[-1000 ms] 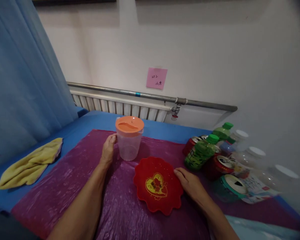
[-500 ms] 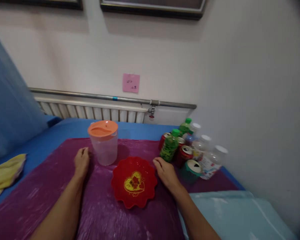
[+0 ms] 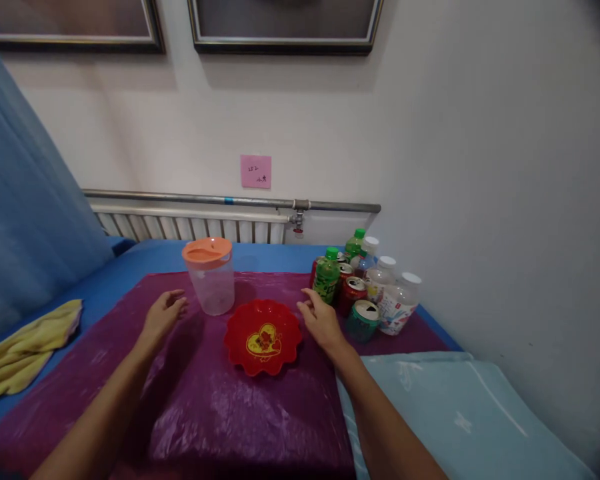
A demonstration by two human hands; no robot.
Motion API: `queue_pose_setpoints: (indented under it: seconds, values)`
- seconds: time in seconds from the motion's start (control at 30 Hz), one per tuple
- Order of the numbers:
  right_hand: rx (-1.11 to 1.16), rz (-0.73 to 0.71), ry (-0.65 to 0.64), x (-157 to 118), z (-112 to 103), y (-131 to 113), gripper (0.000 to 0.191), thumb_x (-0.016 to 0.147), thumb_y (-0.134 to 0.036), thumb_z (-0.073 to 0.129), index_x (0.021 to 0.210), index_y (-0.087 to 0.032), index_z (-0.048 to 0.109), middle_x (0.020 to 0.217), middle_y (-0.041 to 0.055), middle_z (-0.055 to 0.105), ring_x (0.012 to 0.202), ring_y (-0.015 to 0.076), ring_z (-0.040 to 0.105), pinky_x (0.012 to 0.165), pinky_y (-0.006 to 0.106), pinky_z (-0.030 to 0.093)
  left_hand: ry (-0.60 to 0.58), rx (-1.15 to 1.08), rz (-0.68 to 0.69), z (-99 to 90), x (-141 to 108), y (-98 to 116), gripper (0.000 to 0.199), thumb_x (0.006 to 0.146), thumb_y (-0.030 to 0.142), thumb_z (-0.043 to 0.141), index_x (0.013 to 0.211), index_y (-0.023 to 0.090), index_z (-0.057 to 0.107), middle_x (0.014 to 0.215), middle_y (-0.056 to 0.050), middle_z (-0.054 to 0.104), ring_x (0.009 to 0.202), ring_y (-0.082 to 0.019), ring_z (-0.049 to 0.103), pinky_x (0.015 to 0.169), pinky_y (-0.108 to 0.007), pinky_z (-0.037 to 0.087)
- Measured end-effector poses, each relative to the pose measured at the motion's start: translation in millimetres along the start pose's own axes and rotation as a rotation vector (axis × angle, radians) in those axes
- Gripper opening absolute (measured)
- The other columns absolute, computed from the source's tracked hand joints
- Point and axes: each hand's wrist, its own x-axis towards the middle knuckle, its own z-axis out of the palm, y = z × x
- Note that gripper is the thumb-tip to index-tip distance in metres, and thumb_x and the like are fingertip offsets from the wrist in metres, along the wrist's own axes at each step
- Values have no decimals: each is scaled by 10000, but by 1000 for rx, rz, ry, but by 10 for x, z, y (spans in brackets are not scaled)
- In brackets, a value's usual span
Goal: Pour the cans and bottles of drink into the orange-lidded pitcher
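Observation:
A red scalloped plate (image 3: 285,333) with a yellow heart print lies on the purple plastic sheet (image 3: 240,420). Behind it, to the left, stands a clear pitcher (image 3: 213,287) with an orange lid. My left hand (image 3: 165,312) is raised beside the pitcher, fingers apart and curved, holding nothing. Just off the plate's right edge, my right hand (image 3: 320,319) is also empty, with thumb and fingers apart. It is nearest to a green-capped bottle (image 3: 327,277), which stands behind it among several cans and bottles.
Right of my right hand are a green can (image 3: 363,322), a red can (image 3: 351,295) and white-capped bottles (image 3: 399,307). A yellow cloth (image 3: 27,350) lies at far left. A light blue cloth (image 3: 440,407) covers the front right. A radiator (image 3: 180,225) runs along the wall.
Both hands have lifted from the sheet and their fingers have spread. The camera view has shifted, so the plate and bottles appear higher and further left. The pitcher and plate keep their places on the sheet.

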Motion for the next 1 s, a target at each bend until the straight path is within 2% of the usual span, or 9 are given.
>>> queue_pose_setpoints:
  seconds: [0.13, 0.23, 0.3, 0.47, 0.57, 0.67, 0.77, 0.83, 1.0]
  values:
    - [56, 24, -46, -274, -42, -174, 590, 804, -278, 524, 1384, -173, 491, 782, 2, 673, 682, 162, 634, 636, 246, 473, -124, 61, 23, -113, -501, 130, 691, 544, 442, 732, 1162, 156, 612, 588, 54, 548, 503, -121, 474, 464, -236, 379]
    - [91, 97, -14, -473, -84, -253, 689, 766, -250, 539, 1442, -166, 428, 738, -27, 632, 654, 156, 611, 632, 250, 466, -165, 38, 28, -147, -721, 233, 987, 509, 456, 752, 1383, 104, 456, 569, 83, 501, 489, -108, 421, 442, -221, 316]
    - [90, 137, 47, -565, -141, -310, 712, 753, -247, 548, 1449, -171, 420, 661, -61, 577, 604, 148, 577, 604, 246, 450, -182, 4, 57, -163, -806, 359, 1091, 506, 437, 773, 1468, 130, 361, 571, 94, 479, 496, -103, 410, 459, -214, 317]
    - [168, 37, 255, -715, -424, -659, 761, 756, -246, 585, 1482, -191, 365, 606, -95, 488, 558, 125, 515, 597, 237, 439, -191, -127, 248, -239, -1092, 928, 1124, 546, 375, 803, 1531, 300, 268, 568, 85, 438, 498, -111, 376, 457, -218, 317]
    - [214, -108, 404, -815, -639, -956, 777, 800, -257, 595, 1514, -206, 293, 624, -92, 478, 563, 121, 492, 609, 249, 448, -135, -224, 453, -296, -1358, 1295, 1025, 620, 299, 788, 1504, 428, 284, 628, 63, 464, 557, -112, 417, 507, -212, 382]
    - [228, -234, 516, -922, -815, -1162, 807, 823, -249, 620, 1532, -236, 234, 635, -93, 469, 569, 125, 480, 629, 267, 466, -47, -260, 579, -329, -1583, 1515, 984, 659, 231, 771, 1476, 501, 295, 683, 52, 480, 601, -106, 444, 526, -190, 407]
    - [228, -284, 550, -985, -887, -1228, 818, 832, -243, 631, 1536, -261, 214, 651, -87, 474, 573, 131, 478, 654, 292, 486, 41, -243, 669, -329, -1665, 1536, 991, 665, 218, 771, 1472, 520, 282, 706, 52, 492, 602, -104, 444, 505, -177, 400]
    - [212, -269, 542, -979, -865, -1215, 817, 830, -248, 625, 1538, -253, 217, 645, -86, 478, 572, 133, 478, 649, 292, 485, 29, -245, 662, -317, -1628, 1458, 971, 687, 217, 759, 1473, 520, 277, 711, 56, 493, 614, -100, 449, 532, -176, 413]
    - [200, -114, 392, -837, -642, -1097, 851, 787, -277, 612, 1543, -199, 229, 596, -94, 479, 549, 130, 484, 600, 257, 459, -69, -261, 359, -327, -1260, 1055, 988, 672, 284, 752, 1526, 362, 260, 660, 74, 475, 558, -92, 433, 515, -194, 397]
